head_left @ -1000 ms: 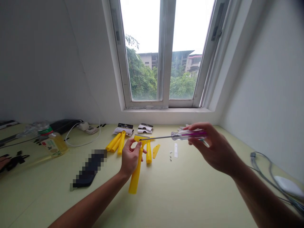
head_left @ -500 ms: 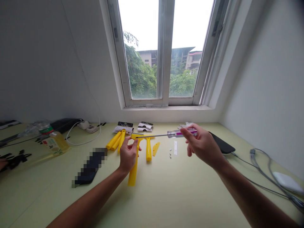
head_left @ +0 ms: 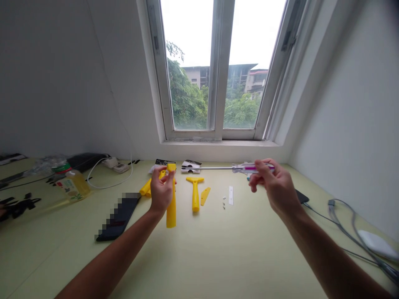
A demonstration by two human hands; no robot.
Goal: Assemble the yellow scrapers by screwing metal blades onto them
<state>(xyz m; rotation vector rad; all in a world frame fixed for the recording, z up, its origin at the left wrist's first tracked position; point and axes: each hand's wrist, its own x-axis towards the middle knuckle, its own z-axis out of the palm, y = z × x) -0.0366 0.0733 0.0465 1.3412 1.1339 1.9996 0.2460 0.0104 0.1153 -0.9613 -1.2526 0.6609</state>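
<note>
My left hand (head_left: 162,191) is closed round the upper part of a yellow scraper (head_left: 171,207), held upright above the table with its head turned edge-on. In my right hand (head_left: 274,182) is a screwdriver (head_left: 241,167) with a clear and purple handle. Its long shaft points left, and the tip is a little to the right of the scraper head, apart from it. Between my hands lie a second yellow T-shaped scraper handle (head_left: 195,195), a small yellow plate (head_left: 205,196), several small screws (head_left: 223,203) and a white strip (head_left: 231,195).
More yellow handles (head_left: 146,189) and black-and-white packaging (head_left: 190,165) lie near the wall. A dark, partly pixelated phone (head_left: 120,220) and a bottle of yellow liquid (head_left: 75,187) are on the left. Grey cables (head_left: 352,220) and a white case (head_left: 377,243) are on the right.
My right hand has drawn the screwdriver right and upward, so its tip has come away from the scraper head. My left hand has raised the scraper slightly and turned it edge-on.
</note>
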